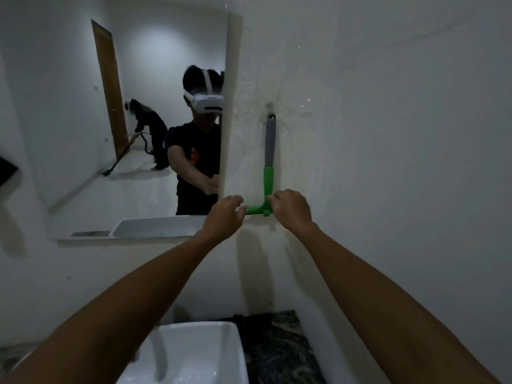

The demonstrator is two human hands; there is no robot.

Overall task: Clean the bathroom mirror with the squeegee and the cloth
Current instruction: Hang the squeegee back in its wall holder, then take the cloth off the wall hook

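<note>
The squeegee (pixel 269 173) hangs on the white wall by its grey handle, just right of the mirror (pixel 124 120), with its green head at the bottom. My right hand (pixel 291 210) has its fingertips curled onto the right side of the green head, where neck meets blade. My left hand (pixel 225 214) is at the left end of the blade, fingers apart, holding nothing. No cloth is in view. The mirror reflects a person wearing a white headset.
A white sink basin (pixel 194 356) sits below my arms at the bottom, on a dark marbled counter (pixel 277 342). The mirror also reflects a wooden door and a second person bent over a floor tool. Bare white wall fills the right side.
</note>
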